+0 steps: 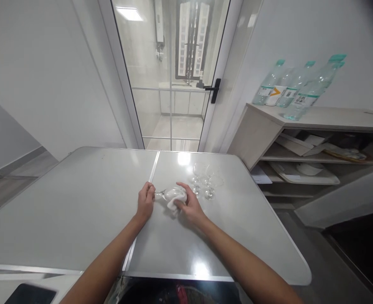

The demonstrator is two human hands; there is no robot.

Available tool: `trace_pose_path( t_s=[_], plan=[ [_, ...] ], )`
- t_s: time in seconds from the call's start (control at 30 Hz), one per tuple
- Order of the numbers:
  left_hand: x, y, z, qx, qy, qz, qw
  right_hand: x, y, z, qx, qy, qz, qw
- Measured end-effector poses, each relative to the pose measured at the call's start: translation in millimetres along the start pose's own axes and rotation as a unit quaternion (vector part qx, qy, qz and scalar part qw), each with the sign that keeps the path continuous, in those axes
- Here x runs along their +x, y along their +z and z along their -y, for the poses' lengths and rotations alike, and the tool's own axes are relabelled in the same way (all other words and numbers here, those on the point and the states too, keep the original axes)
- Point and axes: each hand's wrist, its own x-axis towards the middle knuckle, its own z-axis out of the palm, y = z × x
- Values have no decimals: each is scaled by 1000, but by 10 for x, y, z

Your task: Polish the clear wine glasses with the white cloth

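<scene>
A clear stemmed glass (pixel 169 193) lies sideways in the air between my two hands, just above the table. My left hand (pixel 146 198) is closed around its foot end, on the left. At the bowl end, my right hand (pixel 190 203) grips a white cloth (pixel 173 204) pressed against the glass; part of the cloth hangs below the bowl. Right of my right hand, several clear stemmed glasses (pixel 209 181) stand close together on the table.
The pale table (pixel 88 202) has a metal seam across it. Beyond its far edge is a glass door (pixel 186 101) with a black handle (pixel 216 90). At the right, a shelf unit (pixel 300 116) bears several plastic bottles (pixel 306 95). A dark flat object (pixel 31 294) lies at lower left.
</scene>
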Motion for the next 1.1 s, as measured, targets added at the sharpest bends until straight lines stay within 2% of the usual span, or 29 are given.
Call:
trace_pose_path(
  t_s=[0.07, 0.13, 0.2, 0.27, 0.37, 0.47, 0.67, 0.77, 0.83, 0.9, 0.97, 1.03, 1.1],
  plan=[
    [24, 20, 17, -63, -83, 9, 994, -45, 2, 23, -103, -74, 27, 992],
    [36, 15, 28, -73, -107, 30, 991, -60, 9, 33, -128, -94, 23, 987],
    [29, -2, 24, -27, -65, 44, 997, -33, 5, 29, -68, -58, -20, 996],
    [10, -10, -2, 58, 24, 48, 997, 22, -18, 19, 18, -2, -67, 998],
    [-13, -5, -66, 191, 164, 34, 967, 81, -66, 15, 63, 28, -96, 993],
    [3, -43, -118, 252, 235, 45, 938, 59, -84, 36, 36, -16, -95, 995],
    [95, -278, -124, 306, 316, 156, 884, -54, -44, 67, -123, -124, -76, 982],
    [102, -277, -122, 353, 314, 209, 856, -86, -52, 62, -198, -164, -63, 964],
    [97, -233, -123, 362, 297, 222, 855, -111, -80, 53, -260, -216, -35, 940],
    [101, -200, -115, 362, 287, 192, 866, -142, -118, 40, -325, -274, -8, 905],
    [118, -201, -88, 363, 282, 135, 877, -173, -154, 34, -381, -304, -18, 873],
    [146, -232, -47, 363, 270, 68, 889, -194, -172, 52, -419, -303, -49, 854],
    [173, -272, -4, 355, 251, 3, 901, -197, -163, 103, -444, -277, -79, 848]
  ],
)
